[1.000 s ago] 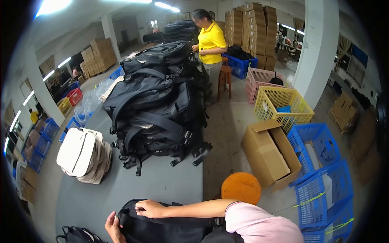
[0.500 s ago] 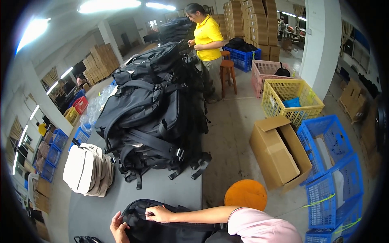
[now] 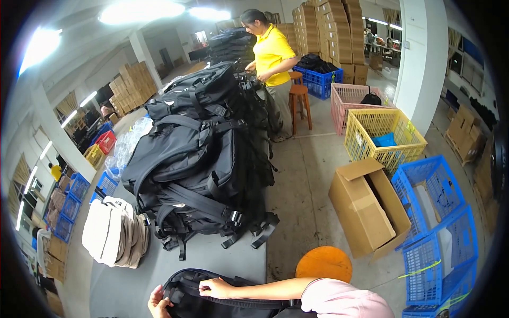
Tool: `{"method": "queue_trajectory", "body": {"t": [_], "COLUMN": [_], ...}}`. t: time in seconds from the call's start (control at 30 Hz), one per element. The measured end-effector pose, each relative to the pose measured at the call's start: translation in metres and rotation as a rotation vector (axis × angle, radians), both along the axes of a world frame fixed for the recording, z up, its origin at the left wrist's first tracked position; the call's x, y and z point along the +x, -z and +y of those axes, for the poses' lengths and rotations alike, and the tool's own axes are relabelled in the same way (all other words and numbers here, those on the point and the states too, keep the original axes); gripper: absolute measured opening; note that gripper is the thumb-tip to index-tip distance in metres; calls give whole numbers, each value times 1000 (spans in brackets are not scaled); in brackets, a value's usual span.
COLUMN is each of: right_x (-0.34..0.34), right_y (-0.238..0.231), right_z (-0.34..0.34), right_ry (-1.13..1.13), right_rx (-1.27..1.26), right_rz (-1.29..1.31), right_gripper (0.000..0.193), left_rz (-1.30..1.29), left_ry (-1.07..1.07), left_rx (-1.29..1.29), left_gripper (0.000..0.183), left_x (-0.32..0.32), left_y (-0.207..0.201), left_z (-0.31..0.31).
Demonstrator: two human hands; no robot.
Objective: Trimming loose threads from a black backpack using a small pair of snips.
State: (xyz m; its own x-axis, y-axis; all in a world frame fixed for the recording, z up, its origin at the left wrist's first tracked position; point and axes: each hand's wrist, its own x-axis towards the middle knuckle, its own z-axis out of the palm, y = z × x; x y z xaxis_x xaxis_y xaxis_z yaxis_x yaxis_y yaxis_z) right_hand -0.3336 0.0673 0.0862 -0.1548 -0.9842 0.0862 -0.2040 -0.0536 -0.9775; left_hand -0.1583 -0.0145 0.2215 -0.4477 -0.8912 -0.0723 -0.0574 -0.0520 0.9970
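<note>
As we look along the grey table (image 3: 212, 258), we see a tall pile of black bags (image 3: 196, 159) with dangling straps (image 3: 182, 249) covering its middle. Smaller than that pile, one black bag (image 3: 212, 306) lies at the table's near end, right before us. We judge it light for its bulk, soft and floppy in the panels and stiffer along its rim (image 3: 185, 274); its cloth seems neither fragile nor very slippery, though it would likely sag if lifted by one corner. We would take hold along that rim, on both sides. Our right hand (image 3: 214, 289) pinches the bag's upper side; which small part it has, we cannot tell. Our left hand (image 3: 159, 302) grasps the bag's left end.
</note>
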Motion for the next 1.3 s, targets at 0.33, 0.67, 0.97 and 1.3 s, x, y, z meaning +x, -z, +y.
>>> {"method": "queue_trajectory", "body": {"t": [0.33, 0.67, 0.97, 1.3], "right_x": [9, 13, 13, 14], "right_y": [12, 26, 23, 28], "right_z": [-2, -3, 1, 2], "right_ry": [-18, -27, -64, -83], "right_rx": [78, 74, 86, 116], "right_rz": [53, 97, 115, 75], "right_gripper": [21, 21, 20, 19], "left_rz": [-106, -61, 31, -28], "left_ry": [-71, 49, 52, 35], "left_rx": [-25, 34, 73, 58], "left_gripper": [44, 54, 55, 52], "left_x": [6, 13, 12, 12], "left_y": [11, 11, 7, 12], "left_z": [-11, -13, -7, -10]}}
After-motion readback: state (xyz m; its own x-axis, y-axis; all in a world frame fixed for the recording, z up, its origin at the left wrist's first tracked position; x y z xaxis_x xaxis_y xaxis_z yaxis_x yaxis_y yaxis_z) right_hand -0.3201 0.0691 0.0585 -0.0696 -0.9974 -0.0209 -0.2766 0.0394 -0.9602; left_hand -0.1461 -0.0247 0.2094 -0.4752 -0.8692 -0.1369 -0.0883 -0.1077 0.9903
